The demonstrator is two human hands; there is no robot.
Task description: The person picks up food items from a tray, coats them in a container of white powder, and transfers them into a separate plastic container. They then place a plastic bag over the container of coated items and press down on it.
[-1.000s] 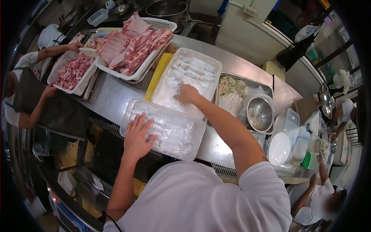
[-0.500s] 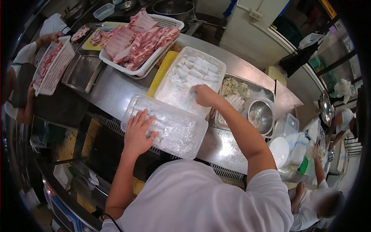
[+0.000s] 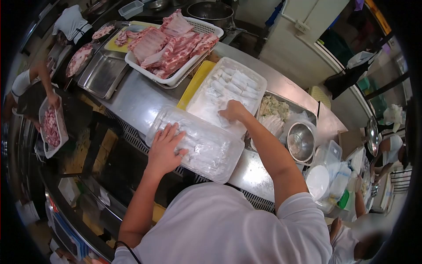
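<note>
My left hand (image 3: 166, 147) lies flat with fingers spread on the near clear plastic container (image 3: 235, 166), which has crumpled clear film and pale contents. My right hand (image 3: 234, 112) reaches into a second plastic tub (image 3: 263, 83) that holds white powder (image 3: 205, 108). Its fingers are curled down at the powder, and whatever they pinch is hidden. Several powder-coated white rolls (image 3: 237, 81) lie side by side at the tub's far end. A yellow board (image 3: 188, 91) shows along the tub's left side.
Raw rib slabs (image 3: 176, 48) fill a white basket (image 3: 162, 81) at the back left, near a metal tray (image 3: 103, 72). On the right are a pan of pale filling (image 3: 272, 108) and a steel bowl (image 3: 300, 141). A co-worker's hand (image 3: 53, 100) holds a meat basket (image 3: 61, 132).
The co-worker at left has moved the meat basket down, away from the counter. My right hand stays at the powder, slightly shifted; my left hand stays on the film. The camera view has shifted slightly.
</note>
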